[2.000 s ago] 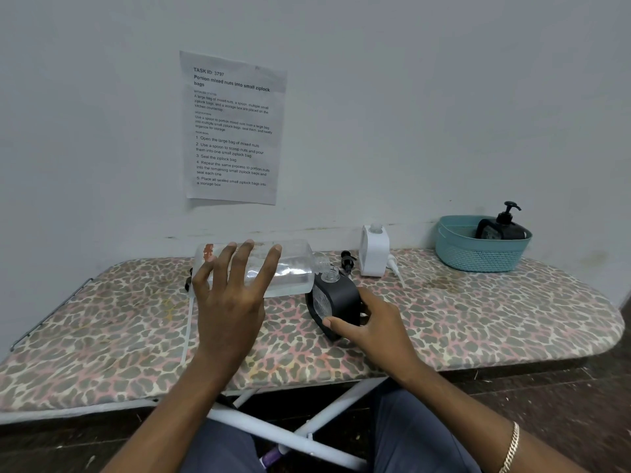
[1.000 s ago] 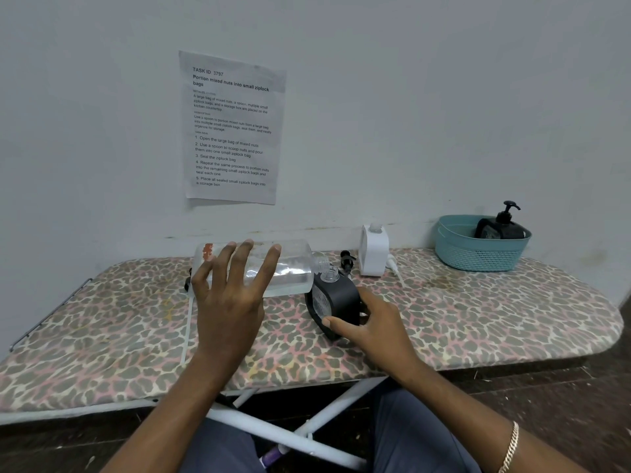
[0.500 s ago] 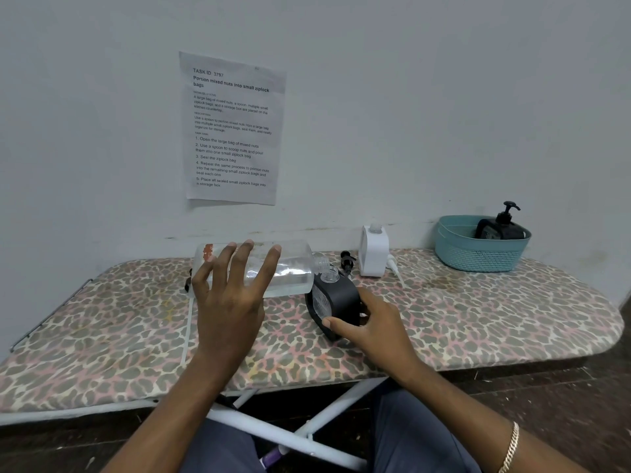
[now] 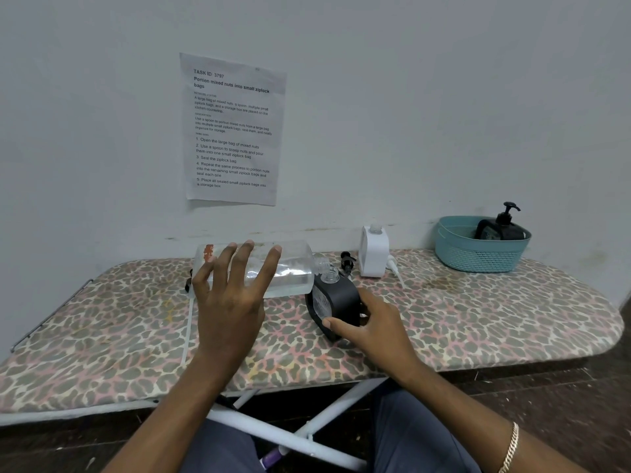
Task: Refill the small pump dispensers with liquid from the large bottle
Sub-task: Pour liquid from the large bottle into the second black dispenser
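The bottle (image 4: 293, 271) lies almost level in my left hand (image 4: 232, 302), its mouth just above the open neck of the black dispenser (image 4: 336, 302). I judge that a small wobble or too steep a tip could send liquid past that narrow neck onto the board (image 4: 478, 319). My left forearm reaches forward, fingers spread across the bottle's near side in a holding grip with the thumb hidden, while my right hand (image 4: 372, 331) grips the leaning dispenser on the board, thumb along its front and fingers behind.
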